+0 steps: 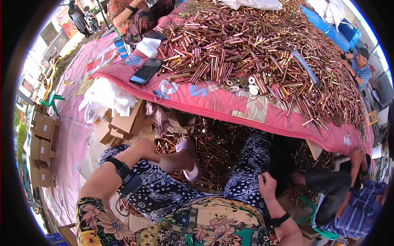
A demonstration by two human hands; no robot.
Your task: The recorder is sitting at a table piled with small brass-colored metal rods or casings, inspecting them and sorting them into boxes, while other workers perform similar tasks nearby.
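Observation:
My left hand point(144, 149) rests at my bent left knee, its fingers curled against the patterned trousers point(154, 186); whatever lies in them is hidden. The bare shin below ends in a pink sandal point(189, 158). Over my right thigh my right hand point(267, 185) is closed in a fist beside the trouser leg point(246, 180); I cannot make out anything in it. In front of me a big heap of coppery metal rods or tubes point(230, 45) covers a pink quilted cloth point(197, 96). Some washers point(252, 88) lie at the heap's near edge.
A phone point(146, 71) and a white bag point(108, 96) lie at the left, above cardboard boxes point(127, 119). More metal pieces point(213, 151) cover the ground under the cloth's edge. A blue flat strip point(305, 67) lies on the heap. Other people point(353, 197) sit around it.

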